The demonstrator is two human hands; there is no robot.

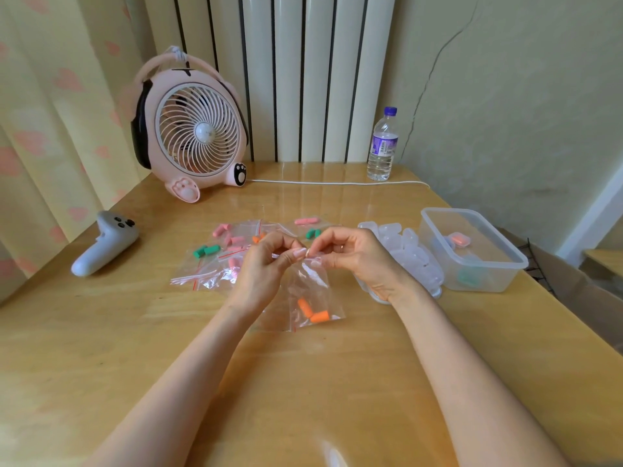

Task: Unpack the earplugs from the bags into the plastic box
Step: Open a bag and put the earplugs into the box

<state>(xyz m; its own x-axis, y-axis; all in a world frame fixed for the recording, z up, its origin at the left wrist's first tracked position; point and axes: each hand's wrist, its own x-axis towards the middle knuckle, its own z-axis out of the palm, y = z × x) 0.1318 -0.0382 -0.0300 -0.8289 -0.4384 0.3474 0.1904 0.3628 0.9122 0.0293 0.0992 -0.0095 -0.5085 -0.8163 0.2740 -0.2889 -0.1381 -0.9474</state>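
We note 1 plastic box [495,278] on the table [303,382], to the right of the hands. Through its clear walls we see 2 small cases: 1 with orange contents [459,240] toward the back and 1 with green contents [469,276] toward the front. The contents are too blurred to count.

Just left of the box lies a heap of clear cases [409,251]. We cannot tell whether any of them is filled.

The held bag [308,284] hangs between the 2 hands, in front of the person at mid-table. It contains 2 orange earplugs [312,311], both lying at its bottom. Whether its mouth is sealed, we cannot tell.

Behind the hands lie more bags [205,274], overlapping. In them we see green earplugs [203,251] at the left, pink earplugs [221,229] behind those, and a further green pair [313,233] and a pink pair [306,220] toward the back.

The left hand [264,264] pinches the top edge of the held bag between thumb and forefinger, with the other fingers curled. The right hand [359,256] pinches the same edge from the opposite side in the same way. The fingertips of the 2 hands nearly meet.

Also on the table are a fan [192,129], a bottle [382,146] and a controller [106,242].
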